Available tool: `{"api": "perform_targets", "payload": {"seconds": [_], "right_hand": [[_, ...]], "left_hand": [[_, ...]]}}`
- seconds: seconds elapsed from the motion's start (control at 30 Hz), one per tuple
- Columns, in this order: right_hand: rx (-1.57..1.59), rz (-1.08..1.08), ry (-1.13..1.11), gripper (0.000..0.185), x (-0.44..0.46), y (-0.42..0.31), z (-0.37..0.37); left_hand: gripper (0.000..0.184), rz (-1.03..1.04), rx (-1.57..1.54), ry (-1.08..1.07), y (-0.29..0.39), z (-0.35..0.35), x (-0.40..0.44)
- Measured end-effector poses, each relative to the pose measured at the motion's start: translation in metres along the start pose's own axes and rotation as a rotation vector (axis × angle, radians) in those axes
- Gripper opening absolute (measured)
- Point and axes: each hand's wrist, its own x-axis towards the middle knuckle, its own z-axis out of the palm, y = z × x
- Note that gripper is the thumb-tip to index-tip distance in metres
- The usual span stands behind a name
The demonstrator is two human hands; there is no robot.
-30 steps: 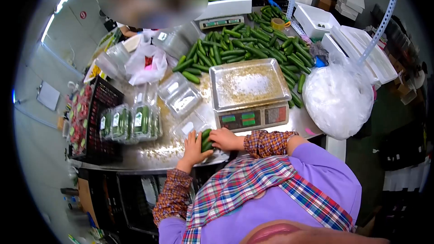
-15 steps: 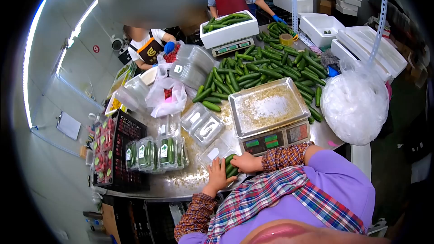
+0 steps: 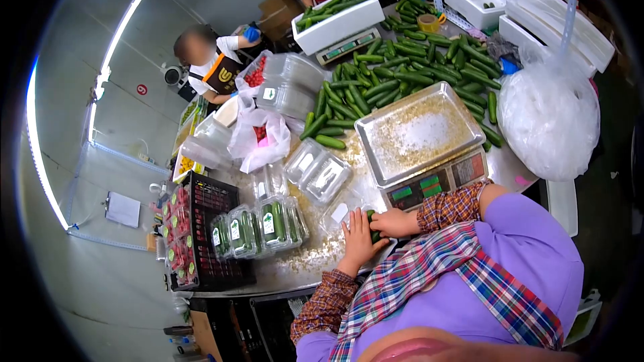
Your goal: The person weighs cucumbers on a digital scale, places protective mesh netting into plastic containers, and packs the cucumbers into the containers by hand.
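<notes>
Close in front of my body, both hands meet over a few green cucumbers (image 3: pixel 373 217), which they mostly cover. My left hand (image 3: pixel 360 245) lies along their left side with fingers stretched out straight and thumb toward the right hand. Curled fingers of my right hand (image 3: pixel 397 223) close on the cucumbers from the right. Just beyond my fingertips is a clear plastic lid (image 3: pixel 341 212) with a white label; whether it joins a box under my hands cannot be made out. To the left stand several clear clamshell boxes (image 3: pixel 274 222) packed with cucumbers.
A scale with a metal tray (image 3: pixel 421 131) stands beyond my right hand, before a large cucumber pile (image 3: pixel 402 70). Empty clear boxes (image 3: pixel 318 171) lie left of it. A black crate (image 3: pixel 213 228) borders the left; a plastic bag (image 3: pixel 550 121) the right. Two co-workers stand opposite.
My view has tilted and shifted. The left hand now covers more of the cucumbers, its fingers straighter and closer together. The co-worker at left has lifted a blue-gloved hand away from the red fruit.
</notes>
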Motion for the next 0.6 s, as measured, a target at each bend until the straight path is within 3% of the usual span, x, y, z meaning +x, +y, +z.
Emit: {"api": "perform_targets", "payload": {"seconds": [0.27, 0.6], "right_hand": [[-0.091, -0.062, -0.082, 0.019, -0.011, -0.007, 0.001], [-0.186, -0.095, -0.009, 0.021, -0.010, -0.005, 0.019]], "left_hand": [[0.096, -0.013, 0.024, 0.003, 0.000, 0.002, 0.004], [0.096, -0.043, 0.033, 0.013, 0.003, 0.005, 0.003]]}}
